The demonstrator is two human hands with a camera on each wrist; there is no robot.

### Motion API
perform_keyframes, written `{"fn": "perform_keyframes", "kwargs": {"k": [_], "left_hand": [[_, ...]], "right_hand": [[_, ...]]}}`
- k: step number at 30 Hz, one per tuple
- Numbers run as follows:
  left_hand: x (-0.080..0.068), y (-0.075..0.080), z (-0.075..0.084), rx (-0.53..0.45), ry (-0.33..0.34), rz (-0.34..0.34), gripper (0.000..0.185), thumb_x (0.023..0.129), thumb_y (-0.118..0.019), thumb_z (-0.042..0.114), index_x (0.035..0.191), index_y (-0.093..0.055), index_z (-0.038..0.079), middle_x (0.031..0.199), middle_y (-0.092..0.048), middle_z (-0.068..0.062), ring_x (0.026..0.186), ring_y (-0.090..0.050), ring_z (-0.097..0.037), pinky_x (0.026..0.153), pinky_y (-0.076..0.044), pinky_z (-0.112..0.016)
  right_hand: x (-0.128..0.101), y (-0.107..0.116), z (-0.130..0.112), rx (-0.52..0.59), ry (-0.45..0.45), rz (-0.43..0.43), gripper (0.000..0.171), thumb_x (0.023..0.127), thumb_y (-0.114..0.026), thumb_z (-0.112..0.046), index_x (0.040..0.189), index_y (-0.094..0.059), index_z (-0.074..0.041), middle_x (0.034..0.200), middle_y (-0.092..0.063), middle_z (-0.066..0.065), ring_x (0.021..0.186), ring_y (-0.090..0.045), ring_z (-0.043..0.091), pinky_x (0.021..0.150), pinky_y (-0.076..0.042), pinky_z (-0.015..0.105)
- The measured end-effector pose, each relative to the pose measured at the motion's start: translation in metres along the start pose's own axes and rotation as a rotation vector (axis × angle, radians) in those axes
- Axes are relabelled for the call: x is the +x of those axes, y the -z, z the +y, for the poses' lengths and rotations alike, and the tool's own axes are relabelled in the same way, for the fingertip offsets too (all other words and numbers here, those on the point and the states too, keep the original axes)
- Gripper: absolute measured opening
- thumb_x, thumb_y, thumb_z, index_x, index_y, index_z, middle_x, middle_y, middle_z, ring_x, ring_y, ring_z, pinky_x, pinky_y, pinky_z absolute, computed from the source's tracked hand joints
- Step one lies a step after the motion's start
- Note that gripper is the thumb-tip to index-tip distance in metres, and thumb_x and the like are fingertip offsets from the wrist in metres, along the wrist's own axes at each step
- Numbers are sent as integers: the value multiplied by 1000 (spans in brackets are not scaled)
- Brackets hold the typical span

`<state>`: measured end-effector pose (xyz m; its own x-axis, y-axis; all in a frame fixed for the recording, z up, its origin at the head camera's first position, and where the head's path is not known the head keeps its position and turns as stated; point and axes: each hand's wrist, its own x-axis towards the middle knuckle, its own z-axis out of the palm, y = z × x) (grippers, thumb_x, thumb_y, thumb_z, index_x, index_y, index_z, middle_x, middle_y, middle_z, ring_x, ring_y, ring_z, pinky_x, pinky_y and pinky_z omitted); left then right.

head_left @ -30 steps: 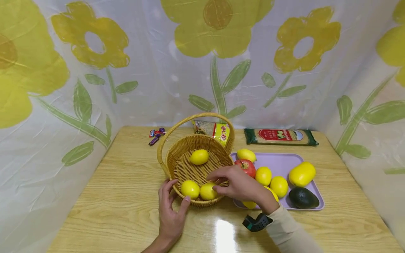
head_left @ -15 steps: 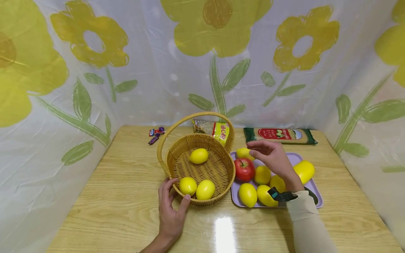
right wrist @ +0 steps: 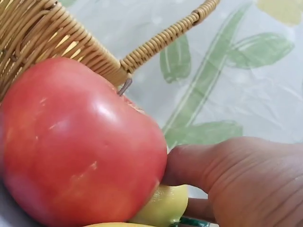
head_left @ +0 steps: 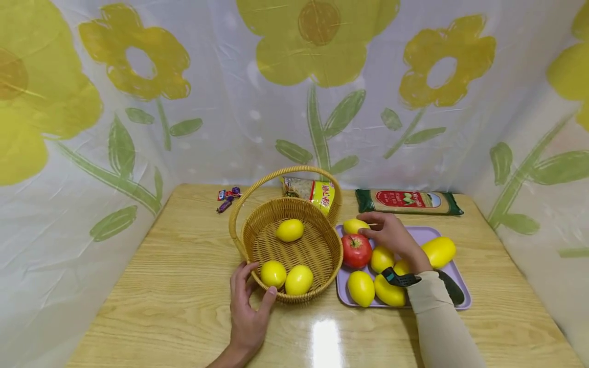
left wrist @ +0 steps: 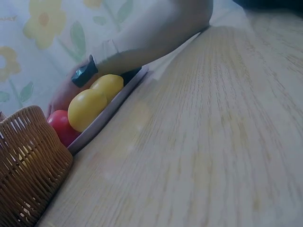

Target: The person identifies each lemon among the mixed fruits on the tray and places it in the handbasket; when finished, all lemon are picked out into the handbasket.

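- Pale wood-grain table [head_left: 152, 286] ran glossy under my view, closed in by a translucent curtain [head_left: 221, 102] printed with yellow flowers.
- My right hand [head_left: 391, 236] lay over the far-left corner of the lilac plastic tray [head_left: 460, 278], fingers curled onto the far lemon [head_left: 353, 225]; the right wrist view showed its thumb against that fruit, beside the smooth red apple [head_left: 356, 250].
- That lemon was oval and waxy, its long axis lying roughly 9 to 3 o'clock; I could not tell where its tip pointed.
- My left hand [head_left: 247, 312] sat at 6 o'clock of the woven wicker basket [head_left: 322, 240], thumb and fingers spread against its near rim, holding nothing.
- Three lemons [head_left: 290, 230] lay inside the round basket: one at 12, two touching at 6.
- More yellow fruit [head_left: 361, 288] lay on the tray's near side.
- At 12 o'clock lay a green noodle packet [head_left: 407, 201], a yellow bag [head_left: 317, 191] and wrapped sweets [head_left: 227, 197].
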<state>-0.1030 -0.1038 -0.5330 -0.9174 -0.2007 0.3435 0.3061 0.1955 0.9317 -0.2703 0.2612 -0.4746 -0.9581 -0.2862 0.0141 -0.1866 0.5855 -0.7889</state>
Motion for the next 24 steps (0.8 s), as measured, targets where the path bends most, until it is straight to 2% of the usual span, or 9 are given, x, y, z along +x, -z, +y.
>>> {"fn": "perform_keyframes", "kwargs": {"k": [4,6,10,12,14,18,21,24], "left_hand": [[0,0,0,1,-4,4,59,98,-75,4,153,-53,13,169,-33,-22,154,-39,-28,119,-40,-14],[0,0,0,3,-7,4,59,98,-75,4,153,-53,13,168,-34,-21,153,-39,-27,119,-40,-14],[0,1,1,1,-8,4,59,98,-75,4,152,-53,13,168,-35,-21,153,-39,-25,118,-41,-15],[0,1,1,-1,-13,3,59,98,-75,4,152,-53,13,167,-35,-22,153,-39,-26,118,-41,-15],[0,1,1,-1,-24,2,59,98,-74,3,152,-53,12,166,-35,-22,153,-39,-27,118,-41,-15],[0,1,1,-5,-27,-1,58,99,-74,4,153,-53,11,166,-34,-24,154,-38,-29,118,-41,-14],[0,1,1,-4,-15,-3,58,99,-75,5,153,-53,12,167,-34,-24,155,-37,-28,119,-41,-14],[1,2,1,2,-7,-5,59,99,-75,5,153,-52,10,168,-33,-23,154,-38,-26,118,-41,-14]], "right_hand": [[-2,2,0,-20,-32,38,45,103,-79,-26,145,-71,-12,147,-70,15,126,-71,41,108,-60,56],[-5,8,-3,-25,-17,68,44,103,-80,-28,142,-72,-13,144,-72,14,124,-72,39,107,-61,54],[-15,24,-17,48,56,79,41,103,-80,-26,141,-72,-14,142,-73,11,126,-71,36,105,-62,37],[-21,29,-28,108,117,29,40,103,-80,-23,142,-72,-14,142,-72,11,128,-71,33,102,-61,28],[-25,28,-39,154,198,-59,39,103,-79,-17,141,-73,-13,142,-72,11,125,-72,30,100,-61,24],[-27,12,-66,202,352,-290,39,101,-78,-7,140,-74,-8,140,-74,14,116,-75,23,99,-65,35],[-27,-8,-86,130,405,-388,37,102,-78,-9,139,-76,-12,136,-77,8,109,-74,16,95,-66,39],[-30,-29,-104,-22,452,-402,35,100,-80,-15,134,-78,-18,131,-78,-1,106,-71,11,92,-64,38]]}}
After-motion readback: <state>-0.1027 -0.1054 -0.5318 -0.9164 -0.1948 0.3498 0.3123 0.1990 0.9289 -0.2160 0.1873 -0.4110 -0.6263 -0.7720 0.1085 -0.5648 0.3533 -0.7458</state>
